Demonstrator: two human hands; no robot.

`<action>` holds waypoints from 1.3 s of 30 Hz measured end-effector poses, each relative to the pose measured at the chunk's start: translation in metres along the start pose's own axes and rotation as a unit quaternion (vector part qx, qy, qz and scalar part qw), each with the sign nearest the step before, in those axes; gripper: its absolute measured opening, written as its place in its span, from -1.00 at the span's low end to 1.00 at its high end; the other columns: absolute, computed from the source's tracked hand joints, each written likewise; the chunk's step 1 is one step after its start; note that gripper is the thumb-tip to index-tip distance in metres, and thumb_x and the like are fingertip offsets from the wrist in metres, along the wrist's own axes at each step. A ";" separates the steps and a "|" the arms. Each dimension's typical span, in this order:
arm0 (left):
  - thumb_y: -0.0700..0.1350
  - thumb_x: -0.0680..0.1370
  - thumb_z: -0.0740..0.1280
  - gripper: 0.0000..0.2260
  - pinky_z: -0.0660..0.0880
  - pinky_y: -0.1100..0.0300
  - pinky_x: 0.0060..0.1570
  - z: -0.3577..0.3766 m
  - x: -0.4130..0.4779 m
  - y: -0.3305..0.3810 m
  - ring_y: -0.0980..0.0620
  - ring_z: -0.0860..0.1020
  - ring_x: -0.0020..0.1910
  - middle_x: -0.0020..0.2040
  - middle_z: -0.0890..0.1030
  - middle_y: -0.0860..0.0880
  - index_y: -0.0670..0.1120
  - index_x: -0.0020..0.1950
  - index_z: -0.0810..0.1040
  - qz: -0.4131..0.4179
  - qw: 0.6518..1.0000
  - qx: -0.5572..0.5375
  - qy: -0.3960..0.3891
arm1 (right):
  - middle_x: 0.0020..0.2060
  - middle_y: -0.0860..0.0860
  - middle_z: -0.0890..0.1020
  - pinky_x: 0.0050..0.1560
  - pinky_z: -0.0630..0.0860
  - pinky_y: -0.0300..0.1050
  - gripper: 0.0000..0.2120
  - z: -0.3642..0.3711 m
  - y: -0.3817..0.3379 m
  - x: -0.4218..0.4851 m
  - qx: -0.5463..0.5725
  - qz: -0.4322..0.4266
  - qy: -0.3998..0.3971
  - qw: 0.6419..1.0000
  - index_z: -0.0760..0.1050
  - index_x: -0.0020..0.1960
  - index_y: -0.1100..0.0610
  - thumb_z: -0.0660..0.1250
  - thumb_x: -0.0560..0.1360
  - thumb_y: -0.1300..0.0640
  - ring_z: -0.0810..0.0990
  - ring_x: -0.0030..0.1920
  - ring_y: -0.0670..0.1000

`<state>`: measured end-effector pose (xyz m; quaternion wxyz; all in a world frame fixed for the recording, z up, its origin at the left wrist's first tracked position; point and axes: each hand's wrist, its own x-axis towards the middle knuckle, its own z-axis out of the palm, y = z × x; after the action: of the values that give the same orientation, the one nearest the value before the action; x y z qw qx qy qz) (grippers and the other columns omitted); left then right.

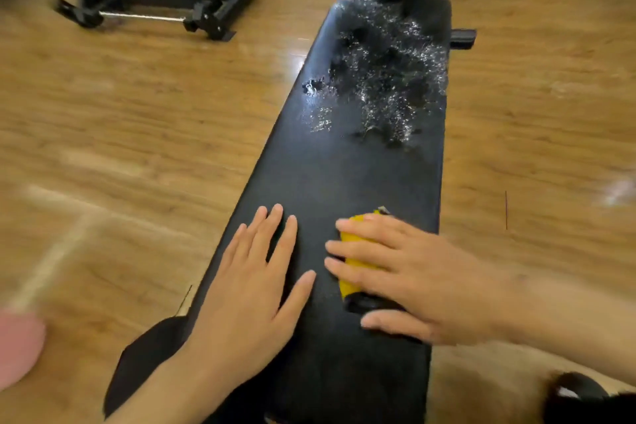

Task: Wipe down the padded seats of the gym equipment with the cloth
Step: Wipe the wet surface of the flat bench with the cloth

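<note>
Two hands lie flat on the padded seat, fingers straight: left hand bare, right hand pressing cloth.

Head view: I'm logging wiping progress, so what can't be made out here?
Cloth: mostly under the right hand; full size hidden.
Bench pad: near end cut off by the bottom edge.
Glistening patch at the far end: liquid or wear, cannot tell.
Pink shape: blurred, cut by the left edge.
Dark object: cut by the bottom right corner.
</note>
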<state>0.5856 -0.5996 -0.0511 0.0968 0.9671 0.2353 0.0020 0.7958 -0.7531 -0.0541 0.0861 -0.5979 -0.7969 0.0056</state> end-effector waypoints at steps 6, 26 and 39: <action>0.23 0.67 -0.01 -0.39 -0.10 0.08 0.59 0.001 -0.001 0.030 0.08 -0.05 0.65 0.67 0.06 0.08 -0.04 0.66 0.14 -0.094 0.995 -0.005 0.022 | 0.53 0.02 0.31 0.53 0.13 0.16 -0.57 -0.006 0.089 -0.008 0.029 -0.156 -0.020 0.987 0.39 0.48 -0.11 0.14 0.64 -0.16 0.12 0.59 0.08; 0.17 0.67 0.05 -0.42 -0.01 -0.03 0.59 0.004 0.014 0.075 0.02 0.03 0.65 0.67 0.09 0.04 -0.08 0.64 0.18 -0.221 0.975 0.017 0.030 | 0.38 0.10 0.51 0.48 0.23 0.22 -0.65 0.026 0.140 -0.020 0.195 -0.015 0.232 0.953 0.58 0.31 0.11 0.31 0.55 0.08 0.40 0.45 0.18; 0.21 0.67 0.04 -0.41 -0.05 0.01 0.60 0.006 0.010 0.068 0.06 0.01 0.65 0.67 0.08 0.07 -0.03 0.65 0.15 -0.202 0.978 0.008 0.043 | 0.39 0.09 0.50 0.50 0.18 0.20 -0.66 0.020 0.114 -0.024 0.180 0.056 0.213 0.959 0.58 0.29 0.09 0.28 0.55 0.05 0.34 0.48 0.18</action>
<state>0.6260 -0.6555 -0.0447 0.0771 0.8993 0.4300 0.0216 0.9080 -0.7420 -0.0900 0.3595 -0.6032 -0.7115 0.0265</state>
